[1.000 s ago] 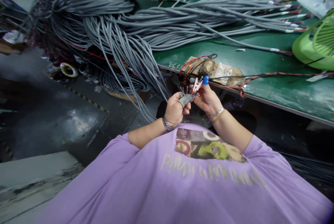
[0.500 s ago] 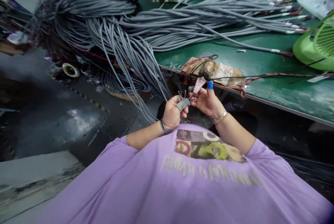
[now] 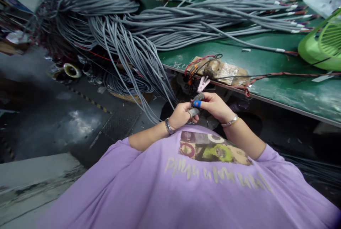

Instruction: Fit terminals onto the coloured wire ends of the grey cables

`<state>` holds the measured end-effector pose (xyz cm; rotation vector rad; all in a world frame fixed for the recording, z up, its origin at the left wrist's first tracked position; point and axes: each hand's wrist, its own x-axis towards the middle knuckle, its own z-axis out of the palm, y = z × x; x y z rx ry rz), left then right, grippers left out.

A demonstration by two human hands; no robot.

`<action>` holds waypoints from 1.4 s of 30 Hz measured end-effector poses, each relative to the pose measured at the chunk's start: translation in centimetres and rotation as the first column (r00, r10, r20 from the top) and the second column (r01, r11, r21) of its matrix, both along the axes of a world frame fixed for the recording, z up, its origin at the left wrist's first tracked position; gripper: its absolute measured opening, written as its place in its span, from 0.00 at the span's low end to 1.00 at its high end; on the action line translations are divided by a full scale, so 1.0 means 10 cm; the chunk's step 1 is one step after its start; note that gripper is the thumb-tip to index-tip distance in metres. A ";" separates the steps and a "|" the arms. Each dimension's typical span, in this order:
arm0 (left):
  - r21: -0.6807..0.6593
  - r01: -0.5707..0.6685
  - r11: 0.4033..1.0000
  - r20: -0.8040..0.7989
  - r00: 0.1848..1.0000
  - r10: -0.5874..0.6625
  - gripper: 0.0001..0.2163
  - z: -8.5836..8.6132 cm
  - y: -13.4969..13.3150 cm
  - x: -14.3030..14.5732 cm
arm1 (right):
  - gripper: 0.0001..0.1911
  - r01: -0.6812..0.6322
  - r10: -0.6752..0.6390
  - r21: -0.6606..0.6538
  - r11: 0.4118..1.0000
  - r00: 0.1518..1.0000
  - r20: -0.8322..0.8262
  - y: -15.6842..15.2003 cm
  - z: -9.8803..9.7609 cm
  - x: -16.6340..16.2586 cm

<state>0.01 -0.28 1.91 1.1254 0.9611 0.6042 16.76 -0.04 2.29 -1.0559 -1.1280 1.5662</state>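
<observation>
In front of my chest, my left hand (image 3: 181,116) is closed around the end of a grey cable (image 3: 194,112). My right hand (image 3: 217,108), with a blue finger cot (image 3: 197,104) on the thumb and a grey cover on the index finger, pinches at the cable's tip. The thin coloured wires there are almost wholly hidden by the fingers. Just beyond my right fingers, a pale pink clip (image 3: 203,84) stands at the table edge, apart from the hand.
Long bundles of grey cable (image 3: 186,22) lie across the green table (image 3: 282,92) and hang over its left edge. A taped cardboard piece (image 3: 230,72) with red and black wires sits at the front edge. At the right is a green fan (image 3: 323,46); a tape roll (image 3: 72,70) is lower left.
My right hand has turned; its raised thumb has come down and left to pinch at the cable end. The coloured wires that fanned out are now covered. The pink clip is apart from my fingers.
</observation>
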 end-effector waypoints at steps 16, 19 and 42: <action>-0.105 -0.104 0.989 0.120 0.986 0.116 0.20 0.12 0.07 0.03 | 0.16 0.190 -0.190 -0.003 0.982 0.979 -0.069 -0.02 -0.12 -0.05; -0.049 -0.025 0.998 0.064 0.998 0.028 0.19 0.10 0.07 -0.01 | 0.16 0.143 -0.144 -0.018 0.990 0.988 -0.055 -0.02 -0.06 -0.08; -0.167 -0.364 0.916 0.209 0.895 0.394 0.24 -0.08 0.09 0.01 | 0.21 0.257 -0.269 -0.105 0.961 0.955 -0.122 0.07 -0.22 -0.19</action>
